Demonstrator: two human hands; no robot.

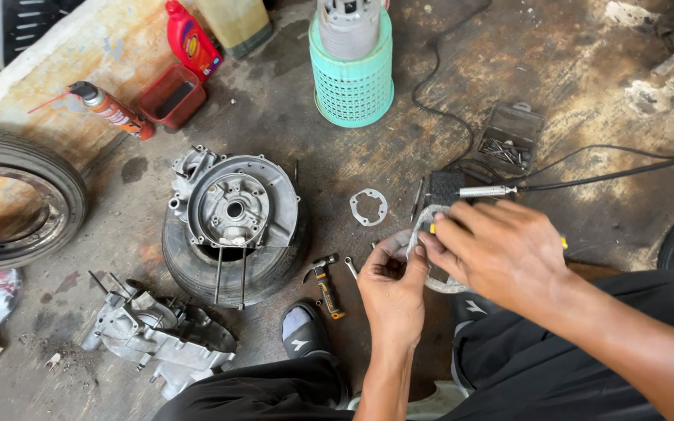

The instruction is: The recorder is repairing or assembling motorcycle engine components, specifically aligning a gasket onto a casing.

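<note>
A: Grip state?
B: Left hand (391,292) and right hand (497,253) both pinch the thin grey ring-shaped gasket (424,242), fingers closed on its edge, holding it flat above the floor.
A: Surroundings?
B: Small flat metal gasket (369,207) lies just beyond; grey aluminium engine casing (235,203) rests on a black tyre (232,269), steadied.

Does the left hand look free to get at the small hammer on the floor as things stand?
Probably not straight away: the left hand and right hand both pinch a thin grey gasket. The small hammer lies just beside the left hand, with bare floor between, so only the occupied grip hinders it.
</note>
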